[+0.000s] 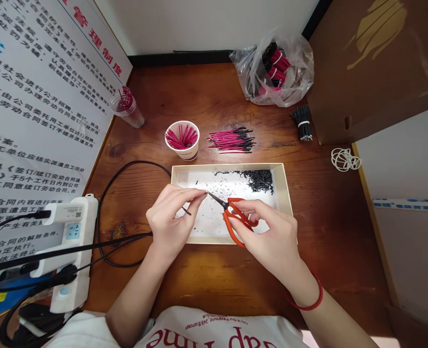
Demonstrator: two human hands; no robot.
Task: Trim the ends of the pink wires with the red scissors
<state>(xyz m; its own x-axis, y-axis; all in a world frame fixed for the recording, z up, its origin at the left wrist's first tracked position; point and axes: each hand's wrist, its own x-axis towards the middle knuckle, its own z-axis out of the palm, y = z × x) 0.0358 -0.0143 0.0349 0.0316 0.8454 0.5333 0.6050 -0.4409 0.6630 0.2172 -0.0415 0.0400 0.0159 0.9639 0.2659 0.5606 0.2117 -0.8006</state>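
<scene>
My left hand [172, 217] pinches a thin wire between thumb and fingertips over the shallow box. The wire's dark end [187, 211] pokes out below the fingers, and most of its length is hidden. My right hand [275, 232] grips small scissors [225, 205] with orange handles, fingers in the loops. Their blade tips meet the wire end at my left fingertips; whether they are parted is too small to tell. Below both hands lies the cream-rimmed box [284, 188] with a white floor. Black offcuts [262, 181] heap in its far right corner, with tiny bits scattered around.
Behind the box are a paper cup [189, 154] of red wires and a pile of red-black wires [232, 140]. A plastic cup [134, 117], a clear bag [296, 77], a black wire bundle [301, 117] and white bands [344, 159] stand farther out. A power strip [71, 285] sits left.
</scene>
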